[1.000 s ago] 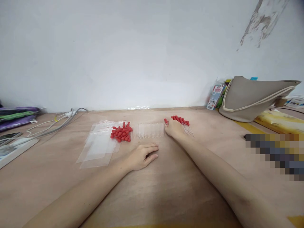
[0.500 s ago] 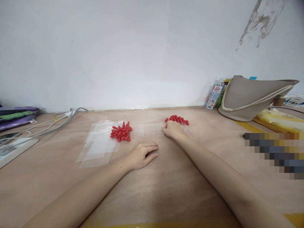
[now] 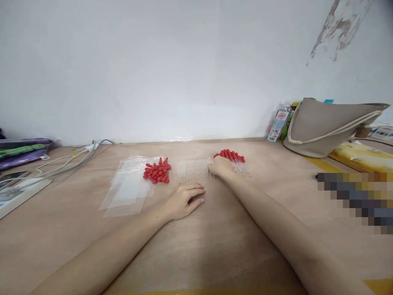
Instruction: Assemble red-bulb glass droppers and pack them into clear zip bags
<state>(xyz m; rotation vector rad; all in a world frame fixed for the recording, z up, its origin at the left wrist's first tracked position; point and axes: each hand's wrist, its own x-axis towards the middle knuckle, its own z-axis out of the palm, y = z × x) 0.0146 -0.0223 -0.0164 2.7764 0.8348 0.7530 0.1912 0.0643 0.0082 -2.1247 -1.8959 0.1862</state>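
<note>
My left hand lies flat on the wooden table with its fingers stretched out, holding nothing. My right hand reaches far forward, fingers curled at the right end of a row of clear glass tubes. Just behind and right of that hand lies a bunch of assembled droppers with red bulbs. A loose pile of red rubber bulbs sits left of the tube row. Whether the right fingers pinch a tube is hidden.
Clear plastic bags lie spread left of the red pile. Grey cables and purple items are at far left. A beige bag, a small bottle and yellow packaging stand at right by the white wall.
My right hand has slid a little left, from the droppers with red bulbs to the right end of the clear tube row. The left hand has stayed still.
</note>
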